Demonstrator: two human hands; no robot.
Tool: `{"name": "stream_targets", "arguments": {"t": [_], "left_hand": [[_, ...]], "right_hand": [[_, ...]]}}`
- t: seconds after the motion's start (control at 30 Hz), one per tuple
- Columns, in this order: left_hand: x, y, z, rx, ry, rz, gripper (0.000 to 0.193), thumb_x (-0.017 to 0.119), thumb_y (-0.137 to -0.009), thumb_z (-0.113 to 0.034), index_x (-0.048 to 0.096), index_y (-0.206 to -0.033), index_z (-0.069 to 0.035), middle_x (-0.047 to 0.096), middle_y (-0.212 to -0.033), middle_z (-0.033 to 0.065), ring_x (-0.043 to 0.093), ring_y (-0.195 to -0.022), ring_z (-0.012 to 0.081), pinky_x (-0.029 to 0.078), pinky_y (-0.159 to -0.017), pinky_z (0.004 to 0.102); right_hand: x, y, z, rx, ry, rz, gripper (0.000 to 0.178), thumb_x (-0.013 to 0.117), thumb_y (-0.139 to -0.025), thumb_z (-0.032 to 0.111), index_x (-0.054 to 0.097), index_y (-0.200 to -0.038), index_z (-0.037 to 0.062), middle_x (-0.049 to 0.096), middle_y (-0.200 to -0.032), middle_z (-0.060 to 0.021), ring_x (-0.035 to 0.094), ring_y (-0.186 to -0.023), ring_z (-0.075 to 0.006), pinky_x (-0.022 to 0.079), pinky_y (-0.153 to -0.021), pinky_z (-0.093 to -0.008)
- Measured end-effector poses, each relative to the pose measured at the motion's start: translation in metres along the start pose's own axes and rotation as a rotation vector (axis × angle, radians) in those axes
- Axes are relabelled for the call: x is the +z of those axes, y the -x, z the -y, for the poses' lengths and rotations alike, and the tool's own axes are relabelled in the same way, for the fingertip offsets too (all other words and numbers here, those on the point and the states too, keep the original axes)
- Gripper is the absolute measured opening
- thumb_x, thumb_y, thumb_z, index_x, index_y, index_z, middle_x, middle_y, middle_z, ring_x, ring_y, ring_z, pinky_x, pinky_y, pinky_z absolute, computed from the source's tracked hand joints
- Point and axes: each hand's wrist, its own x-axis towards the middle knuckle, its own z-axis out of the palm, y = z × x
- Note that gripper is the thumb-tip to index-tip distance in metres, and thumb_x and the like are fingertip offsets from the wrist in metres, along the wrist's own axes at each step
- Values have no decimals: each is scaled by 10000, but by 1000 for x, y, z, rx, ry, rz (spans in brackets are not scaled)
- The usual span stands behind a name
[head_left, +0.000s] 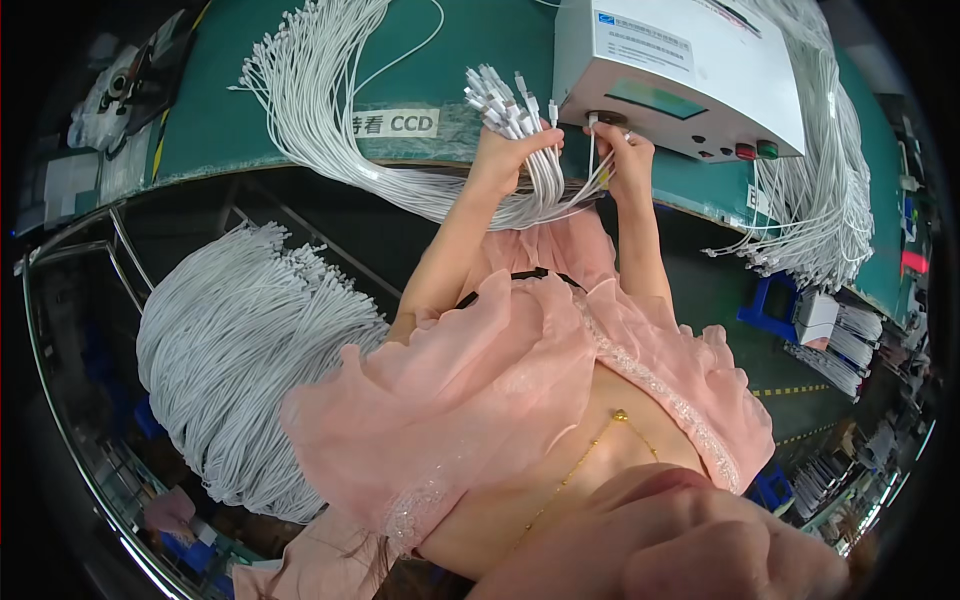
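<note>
My left hand point(500, 160) is closed round a bundle of white USB cables point(512, 112), their connector ends fanned up above the fingers. The cables' lengths droop below the hand and run left along the bench edge. My right hand point(630, 165) pinches a single white cable point(592, 150) close to its plug. That plug point(593, 120) meets the round port on the front of a white tester box point(690, 60); how deep it sits cannot be told. The box has a lit greenish screen point(655, 97), with a red and a green button at its right.
A sheaf of white cables point(310, 70) lies on the green bench point(220, 90) at the left. Another cable bundle point(825, 170) hangs over the bench edge at right. Below left is a large cable heap point(240, 350) beside a metal rail point(75, 250). A blue stool point(770, 305) stands right.
</note>
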Motion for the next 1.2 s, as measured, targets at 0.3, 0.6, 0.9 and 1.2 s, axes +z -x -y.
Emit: {"name": "stream_targets", "arguments": {"t": [0.3,0.6,0.9,1.2], "left_hand": [[6,4,-2,-62,10,-26,201,698,-694,59,560,-828,-3,608,-747,85,637,-681,194,540,-599,297],[4,6,4,-54,6,62,257,667,-712,69,561,-941,19,624,-828,95,643,-755,212,546,-655,313],[-2,1,-1,-6,77,-34,245,651,-744,45,546,-964,23,620,-825,115,645,-737,235,540,-634,317],[1,5,0,-42,-11,6,264,682,-698,62,560,-929,24,624,-788,104,641,-717,213,530,-633,306]], "right_hand": [[21,17,6,-159,109,16,178,600,-772,105,661,-776,-62,571,-596,-37,439,-510,-54,311,-471,-196],[10,18,1,37,-100,-37,136,659,-735,76,626,-707,-53,545,-604,-19,431,-498,-58,290,-446,-208],[11,10,14,35,-72,-26,103,653,-714,51,608,-693,-39,551,-601,-34,454,-494,-74,305,-444,-212],[21,17,14,-164,224,26,160,587,-772,102,662,-798,-37,617,-672,-43,480,-579,-58,373,-522,-213]]}}
